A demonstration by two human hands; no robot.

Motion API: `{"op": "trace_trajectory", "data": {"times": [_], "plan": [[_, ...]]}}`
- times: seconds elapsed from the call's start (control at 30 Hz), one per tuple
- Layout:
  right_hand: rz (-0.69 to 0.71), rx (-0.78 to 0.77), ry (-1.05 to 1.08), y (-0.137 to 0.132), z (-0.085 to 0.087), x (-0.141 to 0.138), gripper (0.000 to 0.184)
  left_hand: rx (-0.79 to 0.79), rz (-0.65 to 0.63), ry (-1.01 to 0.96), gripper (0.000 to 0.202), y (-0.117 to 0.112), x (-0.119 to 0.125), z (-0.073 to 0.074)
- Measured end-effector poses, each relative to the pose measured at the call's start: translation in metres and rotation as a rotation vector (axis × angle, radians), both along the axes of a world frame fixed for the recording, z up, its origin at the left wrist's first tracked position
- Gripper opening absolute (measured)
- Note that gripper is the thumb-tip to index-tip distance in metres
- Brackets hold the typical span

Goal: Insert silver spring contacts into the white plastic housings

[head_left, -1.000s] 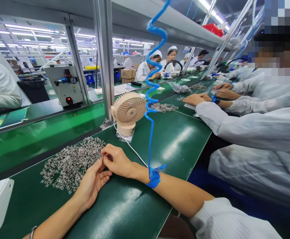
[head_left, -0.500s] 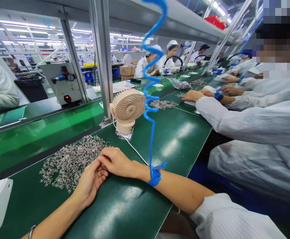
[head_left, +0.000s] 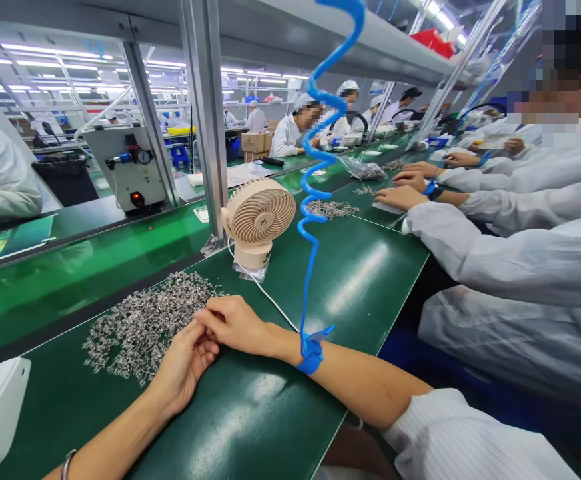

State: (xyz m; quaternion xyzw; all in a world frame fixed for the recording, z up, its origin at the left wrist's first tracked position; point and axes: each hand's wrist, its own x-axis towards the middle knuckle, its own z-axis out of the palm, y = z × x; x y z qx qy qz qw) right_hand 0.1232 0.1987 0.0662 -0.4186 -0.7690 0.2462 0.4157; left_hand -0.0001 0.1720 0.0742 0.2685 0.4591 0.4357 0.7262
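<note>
My left hand (head_left: 183, 367) rests palm-up on the green table, its fingers curled and its fingertips meeting those of my right hand (head_left: 238, 325). My right hand is bent over with its fingers closed against the left ones. Whatever the fingertips hold, if anything, is hidden or too small to name. Just beyond both hands lies a spread pile of small shiny metal parts (head_left: 145, 327). A blue wrist strap (head_left: 311, 353) circles my right wrist, and a coiled blue cord (head_left: 315, 180) rises from it.
A beige desk fan (head_left: 260, 220) stands behind my hands, its white cable running toward my right wrist. At the lower left is a white device (head_left: 0, 407). A metal post (head_left: 203, 120) rises behind the fan. To the right, a co-worker's hand (head_left: 400, 198) is near another parts pile (head_left: 335, 209).
My hands stay together in nearly the same place. The coiled cord has swung right at its upper part. Co-workers' hands at the right have shifted slightly.
</note>
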Motion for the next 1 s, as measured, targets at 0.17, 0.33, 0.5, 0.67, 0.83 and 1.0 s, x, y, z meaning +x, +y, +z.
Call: {"op": "trace_trajectory", "data": {"times": [0.17, 0.33, 0.5, 0.67, 0.83, 1.0], "plan": [[0.053, -0.021, 0.059, 0.0002, -0.0008, -0.0006, 0.019, -0.021, 0.001, 0.000, 0.013, 0.0011, 0.0004, 0.0016], [0.047, -0.039, 0.089, 0.0003, -0.0023, -0.0009, 0.011, -0.055, 0.007, 0.000, 0.018, 0.0029, -0.0001, 0.0018], [0.069, -0.003, 0.107, 0.0008, -0.0040, -0.0002, 0.011, -0.077, 0.024, 0.004, 0.021, 0.0043, -0.0006, 0.0006], [0.036, 0.020, 0.108, -0.0003, -0.0027, -0.0005, 0.012, -0.063, 0.035, -0.001, 0.016, 0.0029, -0.0006, -0.0011], [0.018, 0.024, 0.093, -0.0011, -0.0034, -0.0031, 0.015, -0.044, 0.053, -0.007, 0.014, 0.0027, -0.0009, -0.0034], [0.035, 0.019, 0.051, -0.0008, -0.0044, -0.0035, 0.015, -0.036, 0.056, -0.002, 0.012, 0.0022, 0.0000, -0.0024]]}}
